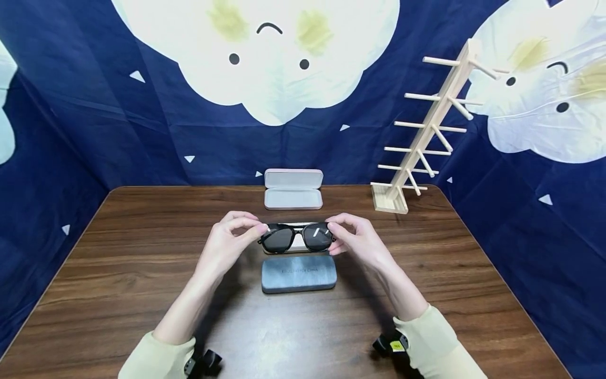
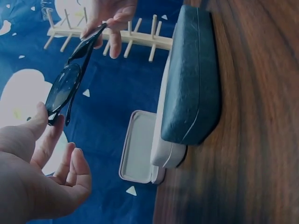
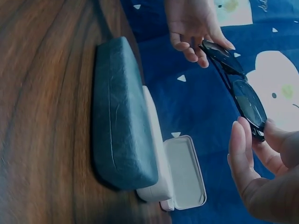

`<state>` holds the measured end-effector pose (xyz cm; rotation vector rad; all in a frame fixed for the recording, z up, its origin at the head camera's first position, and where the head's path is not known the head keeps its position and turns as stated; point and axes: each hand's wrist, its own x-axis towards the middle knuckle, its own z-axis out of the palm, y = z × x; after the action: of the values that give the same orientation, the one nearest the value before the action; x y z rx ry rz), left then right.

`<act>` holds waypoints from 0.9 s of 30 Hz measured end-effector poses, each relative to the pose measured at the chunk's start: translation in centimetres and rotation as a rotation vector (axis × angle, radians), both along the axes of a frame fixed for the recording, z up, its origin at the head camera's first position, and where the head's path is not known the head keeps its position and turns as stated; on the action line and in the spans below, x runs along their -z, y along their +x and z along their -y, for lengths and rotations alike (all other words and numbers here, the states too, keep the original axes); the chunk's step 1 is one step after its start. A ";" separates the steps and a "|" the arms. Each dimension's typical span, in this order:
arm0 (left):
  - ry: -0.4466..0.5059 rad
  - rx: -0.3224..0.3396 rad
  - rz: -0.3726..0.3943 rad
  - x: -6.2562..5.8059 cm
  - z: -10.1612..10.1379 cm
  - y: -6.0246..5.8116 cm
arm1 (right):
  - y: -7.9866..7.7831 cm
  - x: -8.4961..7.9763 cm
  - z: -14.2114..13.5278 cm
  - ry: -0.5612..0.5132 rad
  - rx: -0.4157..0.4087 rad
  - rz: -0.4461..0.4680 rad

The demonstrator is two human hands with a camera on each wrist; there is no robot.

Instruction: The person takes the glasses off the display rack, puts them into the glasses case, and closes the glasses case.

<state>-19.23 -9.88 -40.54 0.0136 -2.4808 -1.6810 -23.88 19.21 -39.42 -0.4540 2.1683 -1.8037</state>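
Observation:
Black sunglasses (image 1: 295, 238) with dark lenses are held up between my two hands, above the cases on the table. My left hand (image 1: 230, 239) pinches one end of the frame between thumb and fingers. At the other end my right hand (image 1: 356, 239) pinches the frame the same way. Directly below lies a closed blue-grey glasses case (image 1: 299, 275) with faint lettering on its lid. Behind it a whitish case (image 3: 154, 149) is mostly hidden by the sunglasses in the head view. Farther back, an open pale case (image 1: 293, 199) shows its light lining.
A wooden rack (image 1: 426, 131) with several pegs stands at the back right corner of the brown wooden table (image 1: 142, 252). Behind the table hangs a dark blue cloth (image 1: 142, 121) printed with white clouds.

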 end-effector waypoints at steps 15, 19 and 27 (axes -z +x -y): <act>-0.036 -0.007 0.042 -0.1 0.8 -3.7 | -3.6 -0.3 1.0 0.013 0.077 0.049; -0.043 0.002 0.055 0.0 1.1 -4.5 | -4.6 -0.1 1.2 0.014 0.086 0.050; -0.086 0.026 0.051 0.1 1.6 -6.4 | -6.7 0.2 1.4 0.029 0.071 0.084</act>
<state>-25.60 -11.53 -40.68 0.0155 -2.5991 -1.6023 -30.56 17.80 -39.61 -0.2928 2.1765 -1.7916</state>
